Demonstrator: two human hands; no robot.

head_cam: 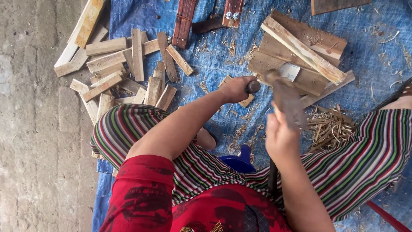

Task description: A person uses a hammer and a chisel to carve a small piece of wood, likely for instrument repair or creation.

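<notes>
My left hand (235, 89) is closed around a short dark round handle (253, 87), just above a small wooden block (246, 101) on the blue tarp (214, 60). My right hand (279, 135) grips a flat grey-brown piece (287, 101), blurred by motion, that points up toward the dark handle. I cannot tell whether it is a blade or a wooden slat. A dark shaft (272, 176) shows below my right wrist. A heap of wood shavings (328, 126) lies right of my right hand.
Several cut wooden slats (124, 73) lie piled at the left on the tarp's edge. Stacked boards (300, 51) sit beyond my hands. Reddish-brown strips (184, 21) lie at the top. A blue container (240, 162) rests between my striped knees. Concrete floor (34, 129) runs along the left.
</notes>
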